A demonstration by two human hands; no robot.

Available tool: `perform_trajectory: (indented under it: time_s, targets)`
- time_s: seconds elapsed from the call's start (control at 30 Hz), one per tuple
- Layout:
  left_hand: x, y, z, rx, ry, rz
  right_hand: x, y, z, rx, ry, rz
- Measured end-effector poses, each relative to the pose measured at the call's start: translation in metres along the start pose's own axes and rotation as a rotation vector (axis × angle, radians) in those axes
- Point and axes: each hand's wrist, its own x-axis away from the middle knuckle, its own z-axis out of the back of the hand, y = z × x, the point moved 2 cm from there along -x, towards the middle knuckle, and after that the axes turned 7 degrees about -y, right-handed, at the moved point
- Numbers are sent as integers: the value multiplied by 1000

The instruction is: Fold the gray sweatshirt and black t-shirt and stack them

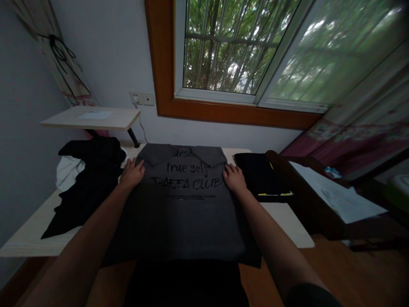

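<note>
A dark grey T-shirt [191,217] with black lettering is spread over the table in front of me. Its far end is folded over in flaps that partly cover the top line of print. My left hand [132,174] rests at the shirt's left edge, fingers spread and lying on the cloth. On the opposite edge lies my right hand [234,177], its fingers also apart and touching the fabric. The near part of the shirt hangs over the table's front edge towards me.
Crumpled black clothes [96,183] and a white garment [68,172] lie at left, below a small raised shelf [64,117]. A folded black garment [260,175] with yellow trim sits right on the pale table [284,221]. Beyond it, paper sheets [335,192] cover a dark brown surface.
</note>
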Motion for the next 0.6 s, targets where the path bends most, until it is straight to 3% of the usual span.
perform_trajectory:
  time_s: [0.3,0.6]
  targets:
    - [-31,-6,-13,66,11,22,-26,1,-12,-16,-64,-9]
    - [-53,-6,-12,52,44,-8,-48,-1,-12,-23,-98,-30]
